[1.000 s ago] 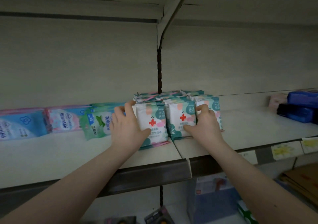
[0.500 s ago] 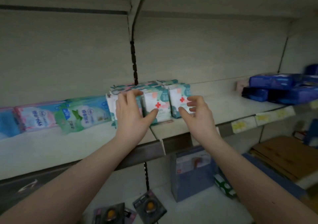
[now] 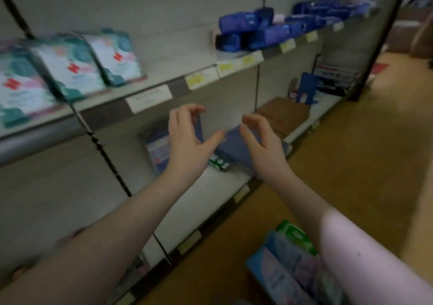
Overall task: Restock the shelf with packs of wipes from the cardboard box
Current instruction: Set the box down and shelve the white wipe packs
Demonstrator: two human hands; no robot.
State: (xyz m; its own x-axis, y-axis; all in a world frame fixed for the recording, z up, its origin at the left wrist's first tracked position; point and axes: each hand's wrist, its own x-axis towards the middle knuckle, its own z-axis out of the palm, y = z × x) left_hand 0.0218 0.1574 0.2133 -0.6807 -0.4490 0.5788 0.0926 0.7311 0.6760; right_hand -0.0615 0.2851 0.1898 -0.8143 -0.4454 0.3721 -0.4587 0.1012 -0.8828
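Observation:
Teal and white packs of wipes (image 3: pixel 70 68) with a red cross stand in a row on the shelf (image 3: pixel 150 86) at the upper left, blurred. My left hand (image 3: pixel 187 136) and my right hand (image 3: pixel 260 140) hover in front of the shelf below that row, both empty, fingers curled and apart. At the bottom right, more packs of wipes (image 3: pixel 290 267), blue and green, show beside my right forearm; whatever holds them is hidden.
Dark blue packs (image 3: pixel 262 30) lie on the same shelf further right. On the lower shelf sit a blue box (image 3: pixel 159 150), a flat blue sheet (image 3: pixel 236 147), a small green pack (image 3: pixel 219 161) and flattened cardboard (image 3: pixel 283 114). A wooden floor (image 3: pixel 363 164) runs along the right.
Both hands have let go of the red-cross packs and pulled back and down from the shelf. The view has swung right and downward, bringing the floor and the bottom-right packs into sight.

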